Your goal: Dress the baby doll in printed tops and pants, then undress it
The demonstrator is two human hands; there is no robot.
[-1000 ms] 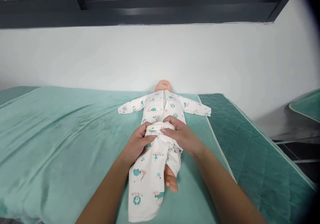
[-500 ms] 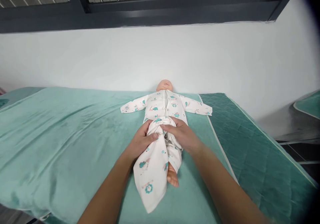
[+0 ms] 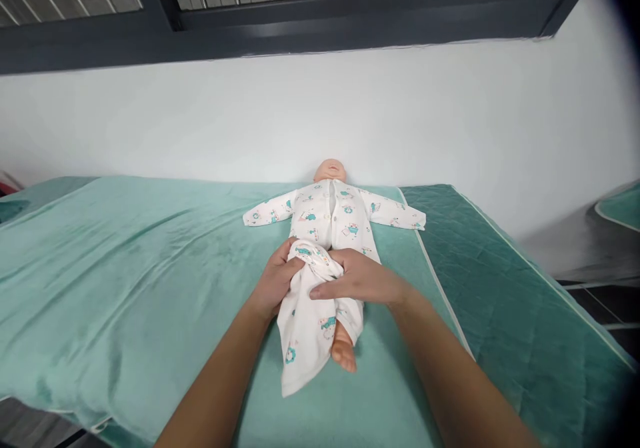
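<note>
Both forearms are cut off by the bottom edge. At lower centre, the left hand (image 3: pixel 277 278) clamps the bunched top of the printed white trousers (image 3: pixel 306 331), its fingertips partly hidden in the folds. The right hand (image 3: pixel 363 278) lays its thumb over the cloth; its other fingers are mostly covered, so its grip cannot be told. One bare foot (image 3: pixel 344 351) shows beside the hanging trouser leg; the other is out of sight. Beyond, mid-frame, the baby doll (image 3: pixel 330 168) lies on the green bed cover (image 3: pixel 150 288), the sleeve ends of its buttoned shirt (image 3: pixel 307 207) hiding its hands. The barred window (image 3: pixel 350 18) is cropped at the top.
</note>
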